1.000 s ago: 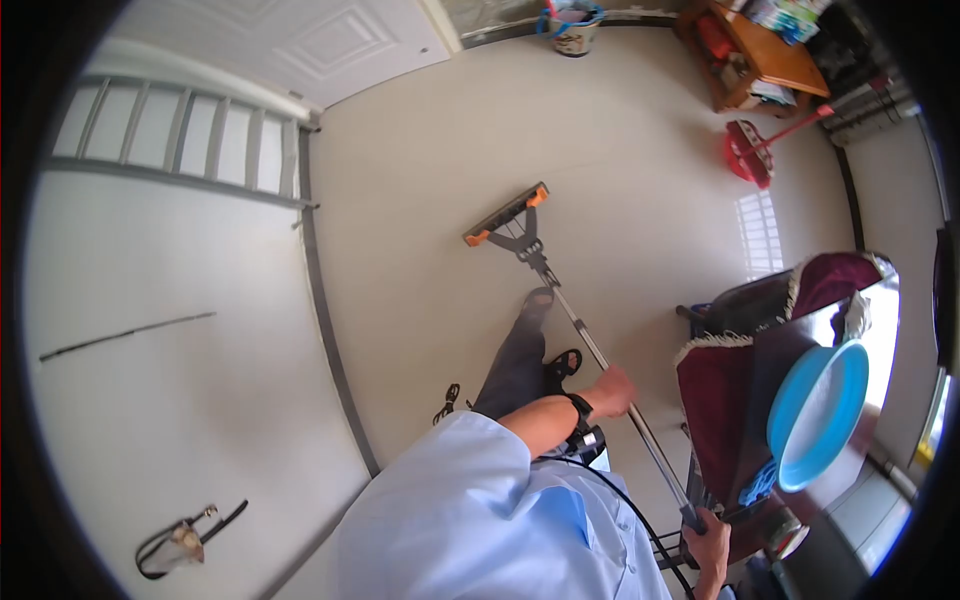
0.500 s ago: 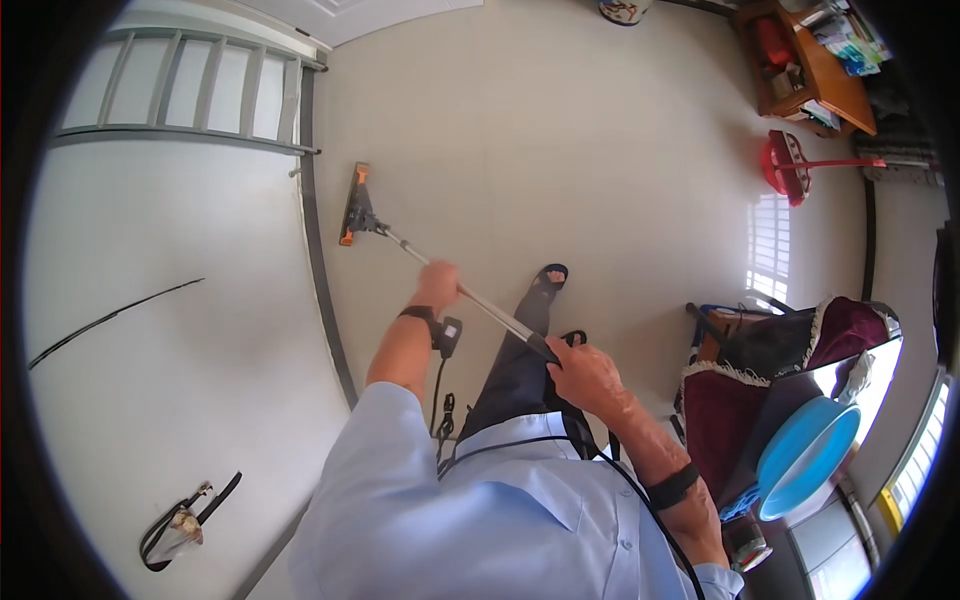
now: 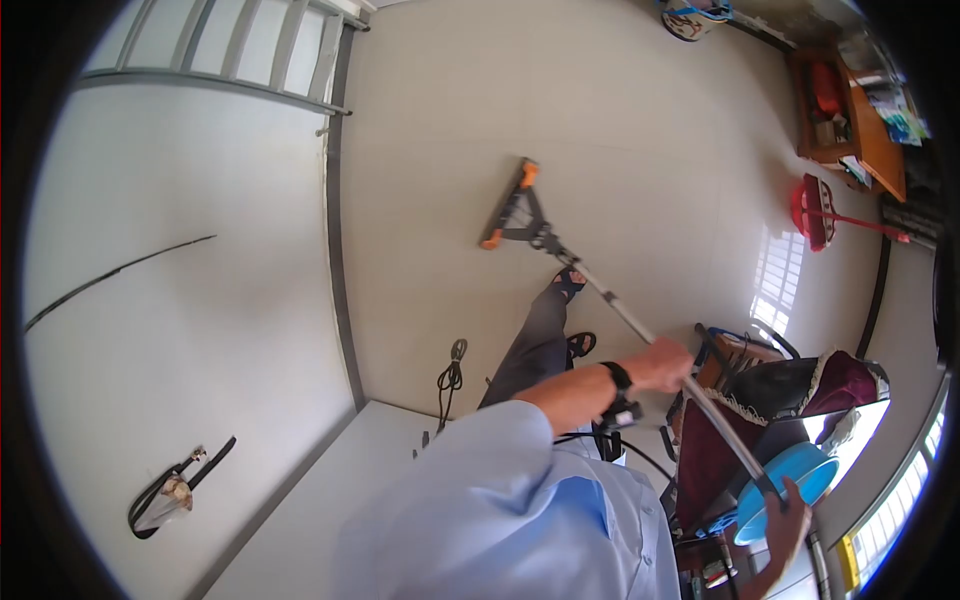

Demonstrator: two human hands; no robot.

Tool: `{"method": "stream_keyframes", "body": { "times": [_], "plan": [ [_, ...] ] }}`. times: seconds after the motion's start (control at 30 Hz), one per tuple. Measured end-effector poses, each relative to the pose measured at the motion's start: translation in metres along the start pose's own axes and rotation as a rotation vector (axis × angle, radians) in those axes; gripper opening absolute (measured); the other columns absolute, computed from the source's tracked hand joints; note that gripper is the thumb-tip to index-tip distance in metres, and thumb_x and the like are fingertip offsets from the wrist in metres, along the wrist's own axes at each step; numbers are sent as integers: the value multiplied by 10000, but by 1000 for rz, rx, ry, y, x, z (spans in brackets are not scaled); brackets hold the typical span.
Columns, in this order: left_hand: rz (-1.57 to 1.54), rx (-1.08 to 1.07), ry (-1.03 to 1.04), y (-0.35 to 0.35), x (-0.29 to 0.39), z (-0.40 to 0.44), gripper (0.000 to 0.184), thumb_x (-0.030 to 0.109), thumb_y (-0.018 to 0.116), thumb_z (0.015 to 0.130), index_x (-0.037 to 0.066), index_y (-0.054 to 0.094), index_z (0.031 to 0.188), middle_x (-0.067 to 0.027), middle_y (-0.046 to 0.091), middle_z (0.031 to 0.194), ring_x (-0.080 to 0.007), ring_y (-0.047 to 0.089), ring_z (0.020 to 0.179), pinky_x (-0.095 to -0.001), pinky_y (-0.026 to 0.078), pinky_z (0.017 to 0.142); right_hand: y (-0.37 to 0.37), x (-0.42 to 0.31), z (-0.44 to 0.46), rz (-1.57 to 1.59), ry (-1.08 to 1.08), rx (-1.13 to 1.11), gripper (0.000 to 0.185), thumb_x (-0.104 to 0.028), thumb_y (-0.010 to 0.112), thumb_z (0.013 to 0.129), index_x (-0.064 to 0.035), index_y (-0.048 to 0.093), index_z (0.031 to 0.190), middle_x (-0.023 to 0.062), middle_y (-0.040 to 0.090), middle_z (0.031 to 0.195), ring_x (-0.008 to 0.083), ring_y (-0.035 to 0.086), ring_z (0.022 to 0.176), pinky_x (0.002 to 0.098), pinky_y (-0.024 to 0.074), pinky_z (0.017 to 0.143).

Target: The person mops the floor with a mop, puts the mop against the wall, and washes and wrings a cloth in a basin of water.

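- Landmark for all places: the mop head (image 3: 515, 205), dark with orange ends, resting on the pale floor (image 3: 450, 110), slanted.
- Pole (image 3: 630, 320): runs from the mop head down and to my right, rising to my two hands.
- My left hand (image 3: 665, 366): fingers closed around the pole partway up, nearer the mop head than my other hand. Black band (image 3: 617, 377) on the wrist, small black box beneath.
- My right hand (image 3: 788, 520): fingers gripping the dark upper end of the pole, farthest from the mop head. Slightly blurred; exact finger placement cannot be told.
- My front foot (image 3: 571, 281), in a dark sandal: just below the mop head, beside the pole. Other sandal (image 3: 581, 345) farther below.
- Blue basin (image 3: 810, 470): well apart from the mop head, low to the right, on a glossy worktop (image 3: 868, 420); my right hand and the pole end overlap it in view.
- Maroon cloth (image 3: 705, 460), pale fringe: between mop head and basin, partly behind the pole.
- Red dustpan (image 3: 818, 212): on the floor, well right of the mop head, a red-handled broom with it. Wooden cabinet (image 3: 875, 150) just above that.
- Bucket (image 3: 690, 22): above and right of the mop head.
- Ladder (image 3: 240, 40): along the white wall, upper left of the mop head.
- Looped black cable (image 3: 451, 377): below the mop head, left of my legs.
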State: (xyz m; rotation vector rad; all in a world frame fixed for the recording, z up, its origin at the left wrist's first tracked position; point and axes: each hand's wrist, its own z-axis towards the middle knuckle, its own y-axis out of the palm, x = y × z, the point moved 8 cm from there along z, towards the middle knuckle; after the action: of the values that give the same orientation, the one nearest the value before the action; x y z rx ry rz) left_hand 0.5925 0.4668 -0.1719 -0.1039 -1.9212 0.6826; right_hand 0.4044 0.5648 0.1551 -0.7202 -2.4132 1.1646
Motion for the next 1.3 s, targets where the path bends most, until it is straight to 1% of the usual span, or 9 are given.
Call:
{"method": "stream_keyframes", "body": {
  "times": [0.1,0.3,0.43,0.57,0.63,0.7,0.87,1.17,1.3],
  "plan": [
    [-73,129,34,-32,51,22,146,247,700,606,104,672,601,-138,653,638,-338,671,648,-450,526,601,-42,48,-7,-88,47,157,337,-191,603,921,6,628,1194,77,454,576,157,413,531,385,339,510],
    [-169,287,1,-69,60,30,140,184,611,661,67,678,625,-173,663,675,-362,670,691,-464,521,625,-100,56,30,-222,-216,333,334,-238,538,983,30,626,1162,93,470,573,171,401,517,391,324,512],
    [-132,282,-163,-88,-16,-22,132,193,603,536,87,651,598,-179,624,634,-364,648,647,-457,513,588,-78,-90,52,-259,-66,98,227,-205,560,919,-24,676,991,204,653,786,345,631,688,438,486,672],
    [-25,250,-363,-75,-147,-117,121,173,595,573,62,639,587,-211,627,645,-371,654,666,-476,512,582,31,-176,98,-216,-457,53,184,-230,555,934,-89,660,990,191,667,880,414,629,824,516,482,765],
    [68,209,-485,-85,-199,-183,211,212,623,642,73,724,763,-192,672,756,-351,680,782,-443,537,688,89,-258,89,-502,-796,-23,153,-219,532,931,-100,626,923,158,668,859,346,650,813,491,509,704],
    [133,-11,-726,-73,-265,-243,182,227,624,702,117,733,798,-156,677,756,-350,680,794,-444,539,709,125,-308,74,-91,-1019,14,180,-250,550,930,-86,600,876,104,663,751,316,670,703,422,541,604],
    [112,-3,-754,-67,-317,-324,180,252,670,658,112,714,761,-176,665,751,-365,667,785,-451,525,680,163,-397,24,-363,-1048,-78,203,-302,590,919,-117,588,834,72,653,733,224,673,637,378,529,527],
    [-67,166,-303,-79,-144,-116,147,220,662,606,94,630,674,-163,601,629,-387,630,673,-492,491,623,-2,-220,60,-382,-511,171,196,-217,585,934,-79,620,1069,124,676,951,293,670,870,410,508,796],
    [-175,332,-55,-118,-26,0,152,248,636,631,131,666,723,-151,633,652,-376,648,680,-474,509,624,-116,-84,67,-586,-264,266,321,26,426,922,-19,572,1205,207,651,1038,382,663,855,454,519,726]
  ]
}}
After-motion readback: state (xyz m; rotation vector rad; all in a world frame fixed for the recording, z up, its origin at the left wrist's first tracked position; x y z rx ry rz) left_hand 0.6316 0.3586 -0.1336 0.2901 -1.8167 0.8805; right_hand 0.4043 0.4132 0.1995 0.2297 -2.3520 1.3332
